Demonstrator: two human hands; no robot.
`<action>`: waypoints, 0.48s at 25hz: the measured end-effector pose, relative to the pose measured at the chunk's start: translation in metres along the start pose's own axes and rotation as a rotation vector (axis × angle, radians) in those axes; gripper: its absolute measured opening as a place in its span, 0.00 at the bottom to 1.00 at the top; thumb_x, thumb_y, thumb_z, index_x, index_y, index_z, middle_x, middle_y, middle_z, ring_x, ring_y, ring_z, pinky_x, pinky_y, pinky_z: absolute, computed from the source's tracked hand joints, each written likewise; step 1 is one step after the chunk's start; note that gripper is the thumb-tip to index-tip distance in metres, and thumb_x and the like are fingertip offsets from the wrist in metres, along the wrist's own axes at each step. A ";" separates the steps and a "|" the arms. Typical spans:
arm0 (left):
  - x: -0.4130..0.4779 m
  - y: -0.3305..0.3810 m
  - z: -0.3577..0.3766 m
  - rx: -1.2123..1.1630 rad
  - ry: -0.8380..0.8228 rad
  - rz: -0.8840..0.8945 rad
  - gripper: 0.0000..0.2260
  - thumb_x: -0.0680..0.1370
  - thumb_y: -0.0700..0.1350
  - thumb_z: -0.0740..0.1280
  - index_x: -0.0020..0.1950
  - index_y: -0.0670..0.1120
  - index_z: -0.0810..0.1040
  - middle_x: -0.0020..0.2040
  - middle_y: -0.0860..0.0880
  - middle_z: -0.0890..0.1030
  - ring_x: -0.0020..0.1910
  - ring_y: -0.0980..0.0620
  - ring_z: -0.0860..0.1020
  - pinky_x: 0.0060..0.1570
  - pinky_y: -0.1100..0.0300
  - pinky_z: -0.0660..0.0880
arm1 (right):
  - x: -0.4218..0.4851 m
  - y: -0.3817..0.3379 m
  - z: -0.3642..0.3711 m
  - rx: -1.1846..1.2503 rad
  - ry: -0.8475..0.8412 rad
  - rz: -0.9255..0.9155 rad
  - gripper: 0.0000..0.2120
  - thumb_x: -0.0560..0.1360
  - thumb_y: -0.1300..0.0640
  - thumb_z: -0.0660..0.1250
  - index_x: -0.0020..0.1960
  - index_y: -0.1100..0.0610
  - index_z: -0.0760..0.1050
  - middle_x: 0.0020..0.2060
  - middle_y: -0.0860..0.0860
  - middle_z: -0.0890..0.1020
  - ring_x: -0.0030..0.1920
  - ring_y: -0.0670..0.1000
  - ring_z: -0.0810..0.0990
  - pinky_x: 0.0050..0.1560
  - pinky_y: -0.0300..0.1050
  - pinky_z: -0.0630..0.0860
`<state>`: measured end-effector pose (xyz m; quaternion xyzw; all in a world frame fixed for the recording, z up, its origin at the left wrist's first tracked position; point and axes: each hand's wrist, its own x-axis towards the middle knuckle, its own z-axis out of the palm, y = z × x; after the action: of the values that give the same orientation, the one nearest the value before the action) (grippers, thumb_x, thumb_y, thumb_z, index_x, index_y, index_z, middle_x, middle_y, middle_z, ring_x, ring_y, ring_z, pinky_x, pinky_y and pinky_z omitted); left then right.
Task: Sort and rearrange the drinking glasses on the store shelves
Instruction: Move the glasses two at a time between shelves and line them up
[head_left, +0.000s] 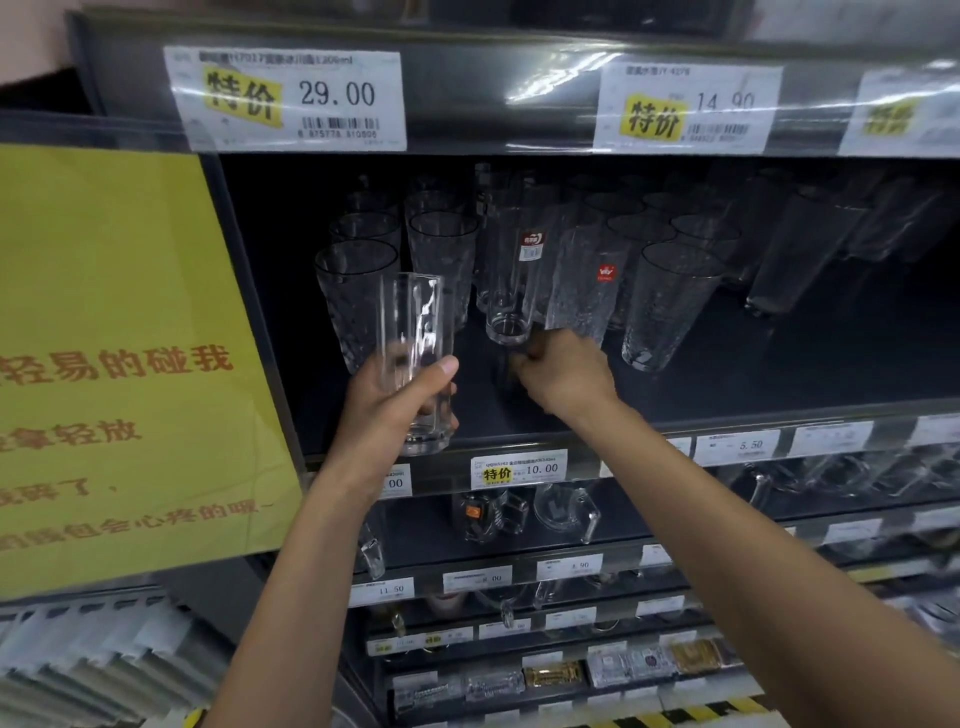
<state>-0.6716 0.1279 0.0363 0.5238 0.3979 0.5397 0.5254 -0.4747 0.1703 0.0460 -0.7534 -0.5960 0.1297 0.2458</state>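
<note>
Left hand (387, 402) wrapped round the lower half of a tall straight glass (415, 358), held upright just in front of the shelf edge (649, 415), off the deck. Right hand (563, 374) is in the shelf, fingers curled at the base of a textured glass (582, 291) with a red sticker; can't tell if it's gripping or just nudging.

Step looks like: clearing a slot in the middle row for the held glass, probably beside the other straight glass (511, 291) with the label.

Next move needs the textured one slid right without clipping the tapered glass (670, 306) just beside it.

Room: bare shelf floor at front centre and wide to the right. Left side packed, tumblers (356, 291) right behind the held glass. Upper shelf lip (493, 98) hangs low, so go in flat, not over the top
</note>
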 end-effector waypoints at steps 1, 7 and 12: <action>0.000 0.000 0.001 -0.009 0.003 0.007 0.18 0.69 0.55 0.75 0.55 0.52 0.77 0.40 0.48 0.85 0.32 0.48 0.83 0.32 0.56 0.79 | -0.008 0.008 -0.009 -0.008 -0.005 -0.031 0.13 0.77 0.45 0.65 0.45 0.53 0.80 0.45 0.57 0.84 0.50 0.60 0.82 0.50 0.49 0.79; -0.015 -0.002 0.027 -0.098 -0.039 -0.021 0.20 0.68 0.58 0.75 0.56 0.52 0.79 0.43 0.47 0.85 0.35 0.47 0.84 0.31 0.56 0.79 | -0.063 0.081 -0.066 0.009 0.064 -0.154 0.12 0.77 0.46 0.69 0.51 0.53 0.83 0.42 0.48 0.86 0.48 0.54 0.83 0.50 0.48 0.78; -0.025 -0.009 0.087 -0.145 -0.074 -0.005 0.16 0.67 0.58 0.76 0.51 0.54 0.81 0.42 0.46 0.84 0.34 0.47 0.83 0.32 0.57 0.79 | -0.075 0.148 -0.104 -0.033 0.056 -0.275 0.11 0.78 0.49 0.69 0.51 0.57 0.83 0.44 0.50 0.85 0.47 0.50 0.82 0.51 0.48 0.77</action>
<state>-0.5876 0.0935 0.0358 0.5031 0.3394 0.5459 0.5777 -0.3200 0.0509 0.0489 -0.6718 -0.6886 0.0640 0.2653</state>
